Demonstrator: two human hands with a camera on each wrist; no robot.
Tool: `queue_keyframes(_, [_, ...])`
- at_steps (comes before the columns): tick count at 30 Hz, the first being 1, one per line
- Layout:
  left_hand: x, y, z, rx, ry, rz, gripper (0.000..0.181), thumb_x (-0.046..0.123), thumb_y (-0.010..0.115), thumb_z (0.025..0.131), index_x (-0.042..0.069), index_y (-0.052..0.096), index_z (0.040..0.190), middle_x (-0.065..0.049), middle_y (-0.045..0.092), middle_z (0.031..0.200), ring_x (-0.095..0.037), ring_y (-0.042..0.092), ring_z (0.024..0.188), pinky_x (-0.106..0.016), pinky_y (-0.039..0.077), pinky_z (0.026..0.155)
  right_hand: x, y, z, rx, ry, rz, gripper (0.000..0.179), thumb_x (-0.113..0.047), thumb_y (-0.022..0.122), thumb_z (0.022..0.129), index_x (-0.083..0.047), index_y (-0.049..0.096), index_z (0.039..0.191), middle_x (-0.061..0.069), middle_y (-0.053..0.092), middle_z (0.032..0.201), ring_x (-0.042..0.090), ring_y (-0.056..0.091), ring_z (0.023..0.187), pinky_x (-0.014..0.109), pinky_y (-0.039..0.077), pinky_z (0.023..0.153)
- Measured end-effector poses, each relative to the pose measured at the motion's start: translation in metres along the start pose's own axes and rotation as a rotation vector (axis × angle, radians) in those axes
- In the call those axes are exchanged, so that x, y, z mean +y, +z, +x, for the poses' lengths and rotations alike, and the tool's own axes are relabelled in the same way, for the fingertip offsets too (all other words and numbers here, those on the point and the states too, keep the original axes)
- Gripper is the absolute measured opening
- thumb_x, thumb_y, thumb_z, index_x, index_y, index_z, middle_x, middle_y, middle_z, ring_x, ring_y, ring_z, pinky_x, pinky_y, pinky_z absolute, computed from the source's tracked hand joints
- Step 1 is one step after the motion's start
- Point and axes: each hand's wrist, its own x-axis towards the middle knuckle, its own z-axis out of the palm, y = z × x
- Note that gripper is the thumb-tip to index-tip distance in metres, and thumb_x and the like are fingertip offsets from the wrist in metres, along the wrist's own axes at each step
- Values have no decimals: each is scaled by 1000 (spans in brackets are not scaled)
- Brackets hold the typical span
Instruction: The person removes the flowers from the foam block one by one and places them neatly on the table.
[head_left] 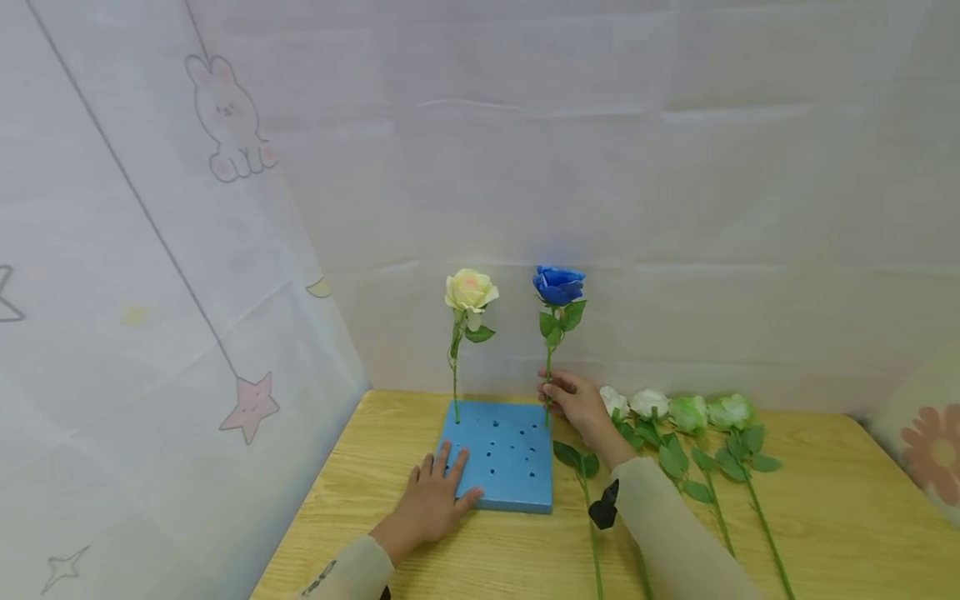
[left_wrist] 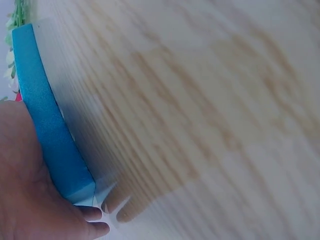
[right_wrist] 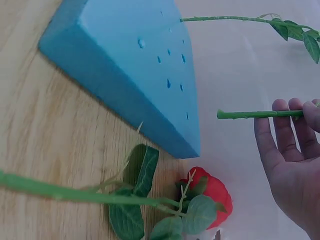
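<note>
My right hand pinches the green stem of a blue artificial rose, held upright over the far right corner of a blue foam block. In the right wrist view the cut lower end of that stem hangs apart from the block's holed top. A pale yellow rose stands upright in the block's far left corner. With fingers spread, my left hand rests on the block's near left part; in the left wrist view its palm lies against the block's side.
Right of the block, white roses and green-tinged roses lie with stems toward me. A red rose lies close beside the block. The wooden table meets a pale cloth backdrop behind; another printed cloth hangs at left.
</note>
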Motion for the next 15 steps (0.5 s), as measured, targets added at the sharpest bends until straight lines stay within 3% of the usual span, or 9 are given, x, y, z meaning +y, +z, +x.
queue_keyframes(3, [1, -2, 0, 8, 2, -5, 78, 70, 21, 91, 24, 11, 152, -14, 5, 156, -49, 19, 136, -67, 21, 102, -2, -3, -5, 4, 10, -14, 28, -17, 57, 94, -24, 63, 120, 8, 66, 104, 34, 62, 101, 38, 54, 77])
queue_keyframes(10, [1, -3, 2, 17, 6, -27, 76, 67, 26, 92, 22, 13, 152, -15, 6, 156, -49, 19, 135, -68, 20, 101, -3, -13, -19, -24, -29, -3, 28, -14, 55, 95, -19, 60, 122, 10, 65, 102, 39, 60, 101, 54, 47, 88])
queue_keyframes(15, [0, -2, 0, 10, 5, -12, 77, 69, 23, 91, 24, 12, 152, -13, 5, 157, -47, 17, 137, -68, 18, 101, -3, -19, -31, -44, -46, -34, 27, -14, 54, 95, -16, 60, 121, 11, 66, 100, 36, 61, 98, 53, 48, 86])
